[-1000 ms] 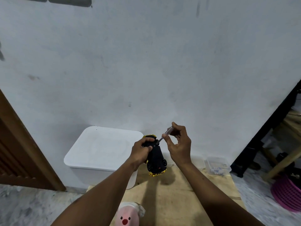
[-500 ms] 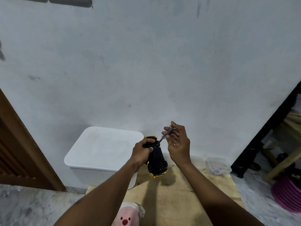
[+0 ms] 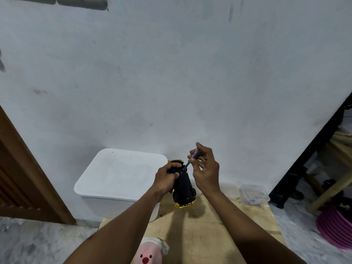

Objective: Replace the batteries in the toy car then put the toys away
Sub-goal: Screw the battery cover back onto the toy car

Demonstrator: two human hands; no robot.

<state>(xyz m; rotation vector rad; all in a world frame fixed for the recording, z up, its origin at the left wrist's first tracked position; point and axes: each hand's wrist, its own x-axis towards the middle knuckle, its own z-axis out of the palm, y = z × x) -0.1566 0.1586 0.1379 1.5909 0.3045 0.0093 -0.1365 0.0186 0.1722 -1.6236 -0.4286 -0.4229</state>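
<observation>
A yellow toy car [image 3: 183, 189] is held upside down above the wooden board, its black underside facing me. My left hand [image 3: 165, 180] grips the car's far end, thumb and fingers wrapped around it. My right hand [image 3: 206, 173] pinches a small screwdriver [image 3: 191, 158] by its dark translucent handle. The metal tip touches the car's underside near my left thumb. No batteries are visible.
A white lidded storage bin [image 3: 122, 180] stands against the wall, left of the car. A small clear plastic box [image 3: 252, 195] sits on the wooden board [image 3: 205, 231] at the right. A pink plush toy [image 3: 149, 253] lies at the bottom edge. A pink basket [image 3: 337, 228] is on the floor, far right.
My right-hand fingers have shifted around the screwdriver handle, as if turning it. The car and my left hand have stayed almost still.
</observation>
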